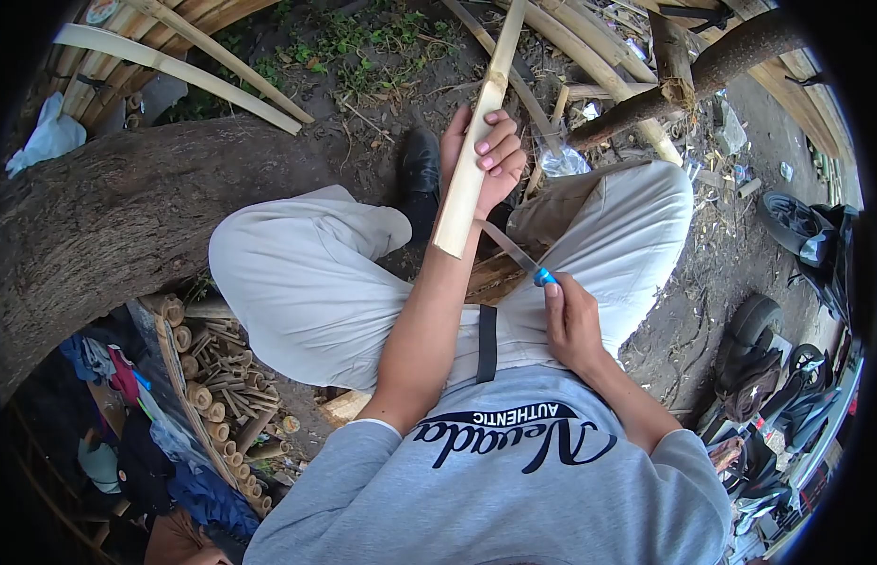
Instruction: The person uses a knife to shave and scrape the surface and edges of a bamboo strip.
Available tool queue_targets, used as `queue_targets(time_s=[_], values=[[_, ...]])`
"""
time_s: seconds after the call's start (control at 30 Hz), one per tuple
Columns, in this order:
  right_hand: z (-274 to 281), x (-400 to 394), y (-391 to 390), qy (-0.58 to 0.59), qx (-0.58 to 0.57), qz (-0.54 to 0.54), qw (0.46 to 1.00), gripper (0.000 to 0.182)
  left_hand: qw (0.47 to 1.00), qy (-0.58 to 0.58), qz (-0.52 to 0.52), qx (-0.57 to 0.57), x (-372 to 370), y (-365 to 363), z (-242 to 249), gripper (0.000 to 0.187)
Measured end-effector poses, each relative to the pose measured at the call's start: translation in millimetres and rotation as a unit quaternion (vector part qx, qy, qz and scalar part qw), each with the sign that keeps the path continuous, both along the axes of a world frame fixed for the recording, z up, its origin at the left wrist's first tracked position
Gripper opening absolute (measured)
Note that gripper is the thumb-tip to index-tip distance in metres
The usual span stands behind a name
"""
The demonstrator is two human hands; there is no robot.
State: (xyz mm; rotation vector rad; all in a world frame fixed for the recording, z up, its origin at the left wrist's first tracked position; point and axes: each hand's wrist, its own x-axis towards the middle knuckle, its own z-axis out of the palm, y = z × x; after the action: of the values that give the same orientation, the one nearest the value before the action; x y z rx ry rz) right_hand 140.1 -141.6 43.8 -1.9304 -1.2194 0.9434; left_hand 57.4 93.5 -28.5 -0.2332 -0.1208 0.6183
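My left hand point(500, 155) is wrapped round a long, pale bamboo strip point(462, 202), thumb on one side and fingers over its face. The strip runs from above my wrist up past the top of the view. In my right hand point(574, 320) is a knife point(517, 252) with a blue handle, its blade angled up and left. The knife tip lies close to my left wrist and just right of the strip's lower end. Both hands are over my lap, between my bent knees.
A thick tree trunk point(118, 226) lies at left. Cut bamboo pieces point(217, 410) are stacked at lower left, beside cloths and bags. Bamboo poles point(599, 56) and a branch point(712, 75) cross the upper right. Parked wheeled vehicles point(792, 221) stand along the right.
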Motion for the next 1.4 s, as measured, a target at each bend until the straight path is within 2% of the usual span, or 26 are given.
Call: queue_targets(time_s=[0.07, 0.17, 0.3, 0.43, 0.5, 0.57, 0.63, 0.67, 0.73, 0.87, 0.9, 0.97, 1.07, 1.2, 1.3, 1.37, 1.4], values=[[-5.1, 0.6, 1.3, 0.021, 0.080, 0.131, 0.988, 0.017, 1.000, 0.008, -0.001, -0.009, -0.8, 0.7, 3.2, 0.037], [-9.9, -2.3, 7.2, -0.041, 0.072, 0.131, 0.988, 0.017, 1.000, -0.015, -0.023, -0.006, -2.2, 2.7, -2.1, 0.047], [-15.6, 25.9, 14.5, -0.100, 0.027, 0.024, 0.994, 0.019, 1.000, 0.006, -0.001, 0.001, -6.2, 3.2, -1.0, 0.038], [4.0, 48.4, 24.2, -0.066, -0.011, -0.034, 0.997, 0.022, 1.000, 0.018, -0.010, 0.013, -6.9, 2.8, -5.5, 0.040], [9.9, 45.4, 27.4, -0.077, 0.069, 0.020, 0.994, 0.023, 0.999, 0.019, -0.020, 0.021, -4.3, 2.2, -8.4, 0.040], [12.1, 31.5, 33.7, -0.040, 0.145, 0.123, 0.981, 0.019, 0.998, 0.024, -0.047, 0.029, -1.0, -0.3, -13.2, 0.040], [16.0, 16.2, 41.6, -0.079, 0.155, 0.221, 0.960, 0.017, 0.997, 0.031, -0.057, 0.049, 1.9, -3.1, -15.4, 0.042], [15.6, 12.3, 46.1, -0.078, 0.157, 0.219, 0.960, 0.017, 0.996, 0.028, -0.064, 0.053, 2.8, -3.9, -16.6, 0.041], [12.1, 11.5, 59.2, -0.152, 0.169, 0.270, 0.935, 0.018, 0.996, 0.026, -0.071, 0.057, 2.4, -4.6, -19.5, 0.041], [-1.5, 24.5, 74.3, -0.138, 0.212, 0.295, 0.921, 0.018, 0.996, 0.020, -0.070, 0.045, 0.7, -5.4, -21.9, 0.040], [0.8, 24.2, 74.4, -0.138, 0.212, 0.297, 0.921, 0.018, 0.997, 0.021, -0.066, 0.042, 0.2, -4.6, -21.4, 0.040], [9.4, 23.3, 74.6, -0.057, 0.234, 0.269, 0.932, 0.017, 0.997, 0.023, -0.067, 0.044, 0.2, -2.9, -21.0, 0.040], [14.3, 21.2, 77.3, -0.104, 0.208, 0.284, 0.930, 0.014, 0.996, 0.023, -0.072, 0.044, -0.1, -3.9, -22.1, 0.040], [5.3, 18.6, 79.3, -0.089, 0.194, 0.291, 0.933, 0.013, 0.997, 0.012, -0.073, 0.039, 0.5, -4.5, -22.9, 0.041], [0.4, 28.5, 85.4, -0.123, 0.168, 0.241, 0.948, 0.011, 0.996, -0.004, -0.076, 0.053, 1.3, -2.4, -24.4, 0.041], [-1.8, 32.7, 87.3, -0.163, 0.188, 0.141, 0.958, 0.014, 0.996, 0.016, -0.071, 0.050, 2.5, -1.3, -23.8, 0.041], [7.7, 29.7, 82.6, -0.131, 0.178, 0.145, 0.964, 0.014, 0.996, 0.038, -0.065, 0.046, 1.5, -1.3, -23.3, 0.041]])
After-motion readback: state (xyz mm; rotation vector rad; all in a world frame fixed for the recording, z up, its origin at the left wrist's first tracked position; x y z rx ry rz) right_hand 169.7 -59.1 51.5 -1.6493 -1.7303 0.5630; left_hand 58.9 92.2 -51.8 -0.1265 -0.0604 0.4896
